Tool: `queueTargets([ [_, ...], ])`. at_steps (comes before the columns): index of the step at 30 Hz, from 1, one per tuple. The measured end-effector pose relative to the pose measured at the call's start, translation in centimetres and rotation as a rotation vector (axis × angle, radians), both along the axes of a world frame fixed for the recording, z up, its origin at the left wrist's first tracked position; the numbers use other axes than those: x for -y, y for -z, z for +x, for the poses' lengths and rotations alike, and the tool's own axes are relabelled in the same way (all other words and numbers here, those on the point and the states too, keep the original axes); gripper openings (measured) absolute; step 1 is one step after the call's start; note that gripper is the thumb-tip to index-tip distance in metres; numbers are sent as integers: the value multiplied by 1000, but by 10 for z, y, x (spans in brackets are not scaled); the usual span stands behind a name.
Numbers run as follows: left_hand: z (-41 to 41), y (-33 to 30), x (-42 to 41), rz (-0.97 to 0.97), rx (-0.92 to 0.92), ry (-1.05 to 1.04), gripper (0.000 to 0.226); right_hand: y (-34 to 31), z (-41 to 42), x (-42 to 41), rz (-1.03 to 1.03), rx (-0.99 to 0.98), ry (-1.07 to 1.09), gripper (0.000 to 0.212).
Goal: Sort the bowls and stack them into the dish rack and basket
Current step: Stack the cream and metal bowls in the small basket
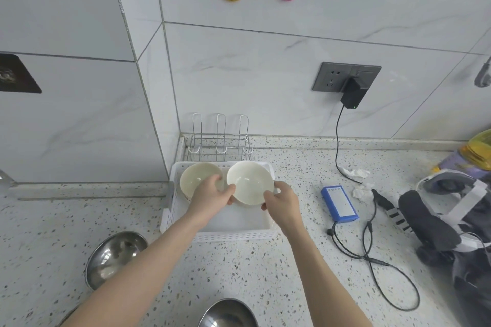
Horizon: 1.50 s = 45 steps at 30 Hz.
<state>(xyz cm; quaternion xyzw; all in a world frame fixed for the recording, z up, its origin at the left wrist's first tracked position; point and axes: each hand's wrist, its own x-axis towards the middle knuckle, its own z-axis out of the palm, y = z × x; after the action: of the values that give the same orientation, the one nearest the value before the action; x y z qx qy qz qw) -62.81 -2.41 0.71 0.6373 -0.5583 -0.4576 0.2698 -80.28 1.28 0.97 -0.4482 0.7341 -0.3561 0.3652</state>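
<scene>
Both hands share the grip on one white bowl [249, 183]: my left hand [212, 198] pinches its near-left rim with thumb over the edge, and my right hand [281, 202] curls under the near-right rim. That bowl hangs tilted toward me over the far right of the white basket [233, 235], and I cannot tell whether its far edge already touches the basket wall. A second, creamier bowl [199, 180] leans on its side in the basket's far left, just beside the one I hold, partly behind my left hand.

I judge the step to be setting this bowl down next to its twin. To do it well I would keep the tilt matched to the leaning bowl, lower the far rim first against the back wall, then let go with one hand at a time so it does not slide or knock its neighbour. Glazed rims are slick, so the pinch should stay firm until it rests.

Behind the basket stands the wire dish rack [219, 141], with nothing in it that I can see. Two steel bowls [114, 257] [228, 313] wait on the speckled worktop [265, 273] near me; those likely go to the rack.

As for writing, the blue box [339, 203] on the right bears a pale label with small marks, too small to read. No brand is legible anywhere.
</scene>
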Motion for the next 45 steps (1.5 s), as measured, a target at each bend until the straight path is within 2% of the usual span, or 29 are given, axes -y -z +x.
queueTargets([
  [2,-4,5,7,-46,50,23,61,0,-3,12,23,-36,39,14],
  [4,-8,8,14,-62,63,38,67,3,-5,21,37,-45,78,19],
  [8,-16,13,24,-60,56,78,56,12,-7,34,79,-35,90,22],
  [13,-19,21,28,-74,120,110,46,22,-6,42,135,-125,39,24],
  [18,-22,28,28,-54,101,111,37,27,-5,44,144,-186,-3,23],
  [23,-25,30,27,-46,92,115,44,33,-1,43,152,-194,-22,24],
  [30,-25,27,27,21,187,182,58,39,0,34,102,-206,-41,28],
  [34,-14,13,10,41,97,224,65,35,1,19,71,-182,-43,36],
  [38,19,-7,-23,27,-26,144,44,23,8,-7,34,-140,14,48],
  [41,52,-15,-56,55,-120,24,22,21,19,-38,40,-57,103,47],
  [45,82,-10,-102,161,-302,-164,18,25,41,-79,65,1,141,40],
])
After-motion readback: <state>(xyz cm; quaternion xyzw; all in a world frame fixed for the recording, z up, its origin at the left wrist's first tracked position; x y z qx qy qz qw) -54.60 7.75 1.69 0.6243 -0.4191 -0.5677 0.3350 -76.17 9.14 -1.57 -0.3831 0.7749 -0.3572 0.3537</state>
